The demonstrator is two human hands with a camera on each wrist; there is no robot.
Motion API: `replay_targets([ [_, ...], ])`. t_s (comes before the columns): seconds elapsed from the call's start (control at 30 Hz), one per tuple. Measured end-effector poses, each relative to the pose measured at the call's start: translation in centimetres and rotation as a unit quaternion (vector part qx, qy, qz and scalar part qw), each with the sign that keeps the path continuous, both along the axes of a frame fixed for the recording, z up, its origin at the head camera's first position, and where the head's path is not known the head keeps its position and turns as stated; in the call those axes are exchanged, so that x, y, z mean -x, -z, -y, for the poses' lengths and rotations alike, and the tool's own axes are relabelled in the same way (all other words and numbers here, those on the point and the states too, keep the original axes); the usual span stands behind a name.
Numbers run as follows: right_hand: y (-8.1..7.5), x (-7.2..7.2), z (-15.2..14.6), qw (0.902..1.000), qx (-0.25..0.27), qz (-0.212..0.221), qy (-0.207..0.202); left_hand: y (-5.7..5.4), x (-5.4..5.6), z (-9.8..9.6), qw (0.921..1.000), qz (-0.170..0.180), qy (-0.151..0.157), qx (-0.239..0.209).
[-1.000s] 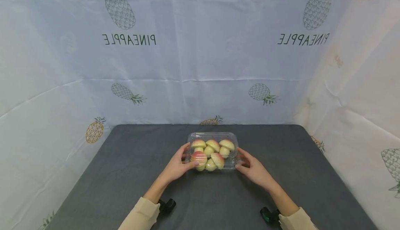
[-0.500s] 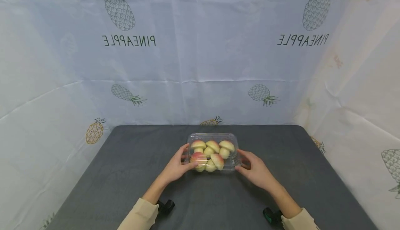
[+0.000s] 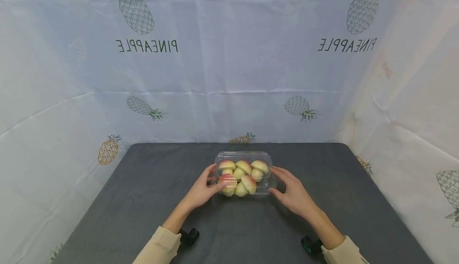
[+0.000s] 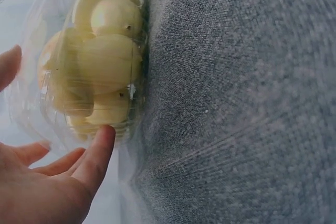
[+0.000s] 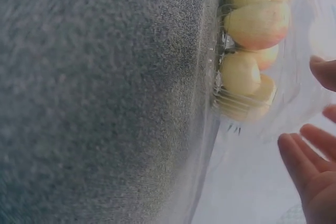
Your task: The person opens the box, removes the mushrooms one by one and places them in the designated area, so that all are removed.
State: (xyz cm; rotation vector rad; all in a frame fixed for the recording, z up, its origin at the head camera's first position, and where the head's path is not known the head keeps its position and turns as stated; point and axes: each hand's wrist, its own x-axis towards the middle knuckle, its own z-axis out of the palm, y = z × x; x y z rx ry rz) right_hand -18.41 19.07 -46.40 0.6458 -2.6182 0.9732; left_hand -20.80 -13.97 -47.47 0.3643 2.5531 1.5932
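Observation:
A clear plastic clamshell box rests on the dark table, its cover over several mushroom-shaped pieces, pale yellow-green with pinkish-red caps. My left hand is at the box's left end, thumb over the front corner and fingers along the side. In the left wrist view one nearly straight fingertip touches the box's end. Around the right end stands my right hand, thumb and fingers spread. The right wrist view shows its extended fingers beside the plastic; whether any of them touches it, I cannot tell.
The dark grey table has rounded far corners. White cloth printed with pineapples hangs behind it and along both sides. A black wrist-camera mount sits under the left wrist, another mount under the right.
My right hand's fingers have straightened and loosened slightly at the box's right side. The left hand has barely shifted, and the box stays in about the same spot.

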Motion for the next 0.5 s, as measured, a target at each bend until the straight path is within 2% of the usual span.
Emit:
replay_targets([
  [0.2,0.06,0.11,0.18,0.9989,0.001,-0.042,-0.021,-0.22,-0.19,0.01,1.0,0.004,-0.004,-0.004],
  [0.5,-0.46,0.18,0.11,0.9984,0.006,-0.046,-0.031,0.11,-0.08,0.21,0.9999,0.013,0.0,-0.009],
])
